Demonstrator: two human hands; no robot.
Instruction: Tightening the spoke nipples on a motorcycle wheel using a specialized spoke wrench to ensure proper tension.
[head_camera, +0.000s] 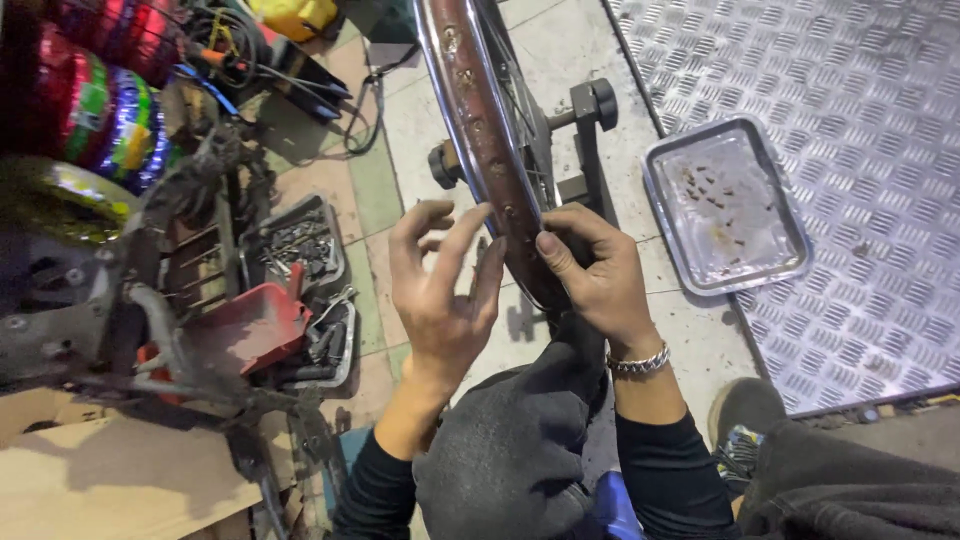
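Note:
A rusty brown wheel rim (478, 120) with spokes stands upright on a dark truing stand (585, 140) in front of me. My left hand (440, 290) is spread flat against the rim's left side, fingers apart and pointing up. My right hand (595, 270), with a metal bracelet at the wrist, pinches the rim's lower edge between thumb and fingers. My knee in dark cloth (520, 440) sits just below both hands.
A shallow metal tray (725, 205) with small bits lies on the tiled floor to the right, beside a diamond-plate sheet (860, 150). Left are trays of tools (300, 245), a red scoop-like part (245, 325), a motorcycle frame (90, 290) and cardboard (110, 470).

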